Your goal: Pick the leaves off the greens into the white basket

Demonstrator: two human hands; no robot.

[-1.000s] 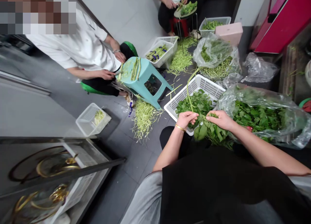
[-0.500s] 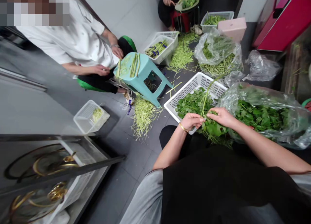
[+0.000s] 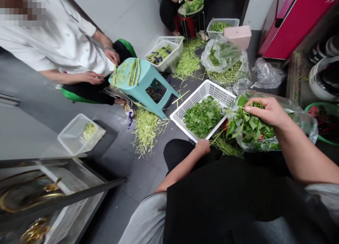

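Right hand: the person's right hand (image 3: 267, 111) was up above the clear bag, thumb and fingers clamped on a bunch of leafy greens (image 3: 246, 122).
Left hand: the left hand (image 3: 203, 147) was low, at the near corner of the white basket, with its fingers curled under; their tips were hidden, so whether they were clamped on anything could not be told. A pale stem (image 3: 217, 135) ran from beside it toward the greens.
Bunch: it hung from the right hand, its leaves over the near side of the bag.
White basket: the basket (image 3: 219, 95) stood on the floor in front of the person, with loose green leaves (image 3: 203, 117) lying in it.
Clear bag: the bag (image 3: 307, 122) lay just right of the basket, with more greens inside.
Stem pile: thin green stems (image 3: 227, 147) lay between the basket and the person's lap.
Blue stool: the stool (image 3: 144, 85) stood left of the basket, stalks (image 3: 135, 72) laid on top and peelings (image 3: 148, 131) heaped on the floor beside it.
Co-worker: a person in a white shirt (image 3: 76, 35) sat behind the stool, hands near its edge.
Tub: a clear tub (image 3: 69, 132) with pale pieces (image 3: 89, 131) stood at far left.
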